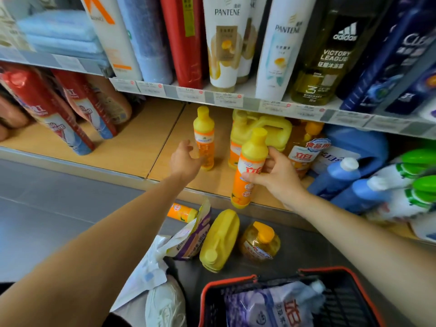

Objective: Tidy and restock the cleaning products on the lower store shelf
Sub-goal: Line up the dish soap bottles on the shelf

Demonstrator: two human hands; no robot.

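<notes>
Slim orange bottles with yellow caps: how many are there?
3 bottles: one upright on the lower shelf near the left hand, one held by the right hand, one lying on the floor. Others may be hidden.

Grey tiled floor (59,204); wood-toned lower shelf (132,147); upper shelf (306,112) edge lined with price tags (190,93).

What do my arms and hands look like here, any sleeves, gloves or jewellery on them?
The left forearm and right forearm are bare to the frame edge, no sleeves showing. The left hand and right hand are bare too: no gloves, and no watch, bracelet or rings visible.
</notes>
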